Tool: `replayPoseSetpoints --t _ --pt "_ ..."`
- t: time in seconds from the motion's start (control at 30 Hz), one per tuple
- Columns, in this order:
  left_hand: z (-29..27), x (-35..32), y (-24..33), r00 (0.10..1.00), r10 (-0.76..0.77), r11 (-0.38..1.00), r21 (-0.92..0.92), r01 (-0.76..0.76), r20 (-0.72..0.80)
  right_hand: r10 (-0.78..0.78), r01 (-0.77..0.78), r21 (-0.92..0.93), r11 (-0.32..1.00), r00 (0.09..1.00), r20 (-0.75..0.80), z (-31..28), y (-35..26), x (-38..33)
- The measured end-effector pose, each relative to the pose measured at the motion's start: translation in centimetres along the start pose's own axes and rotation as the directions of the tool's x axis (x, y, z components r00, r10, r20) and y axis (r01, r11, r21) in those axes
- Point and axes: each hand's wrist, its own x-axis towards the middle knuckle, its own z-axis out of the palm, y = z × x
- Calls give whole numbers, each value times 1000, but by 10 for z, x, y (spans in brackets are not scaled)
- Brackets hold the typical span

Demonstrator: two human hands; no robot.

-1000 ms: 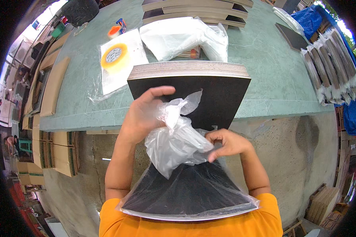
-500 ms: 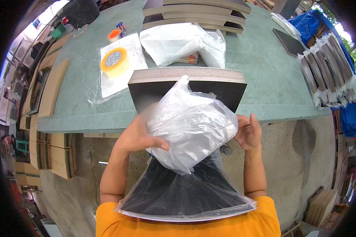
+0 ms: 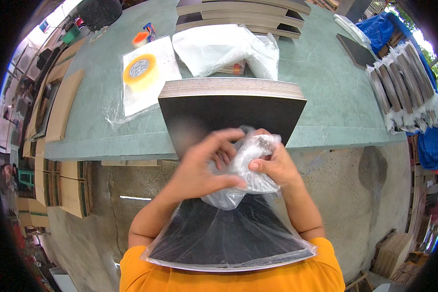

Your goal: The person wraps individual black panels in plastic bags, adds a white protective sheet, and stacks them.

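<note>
Clear film [image 3: 250, 152] is wadded up out in front of my chest, above the far end of the film-covered black panel [image 3: 231, 236], which sits against my orange shirt [image 3: 228, 282]. Right hand [image 3: 281, 166] has it: thumb pressed on the wad, fingers wrapped behind. Left hand [image 3: 199, 165] is wide, fingers curved round the left side; it's blurred there, so can't say for sure if the left thumb actually touches.

To do this well: firm right grip, left gathers loose edges inward, no yanking. Film this thin would probably tear or slip, and a hard tug could drag the panel's cover askew. Small tucks, air pressed out, wad tight. Also mind the knuckles against the black-faced panel stack [image 3: 228, 109] just beyond, at the near edge of the bench [image 3: 336, 97].

Further out: tape roll [image 3: 140, 69] on a white sheet [image 3: 153, 100] to the left, white plastic bundle [image 3: 209, 48] behind the stack, both out of the way of my elbows
</note>
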Motion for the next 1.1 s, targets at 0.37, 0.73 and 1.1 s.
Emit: replayPoseSetpoints --t 0.37,0.73,1.1 --pt "-27 -20 -18 968 -15 999 -44 4 -250 6 -5 16 1000 996 -86 -50 8 -21" --pt "-21 -7 -34 983 -170 964 -218 150 -73 104 -68 -189 980 977 185 -34 -2 -27" --pt "-4 5 -21 964 -223 948 260 181 142 -28 93 -466 880 989 145 -39 -15 -23"
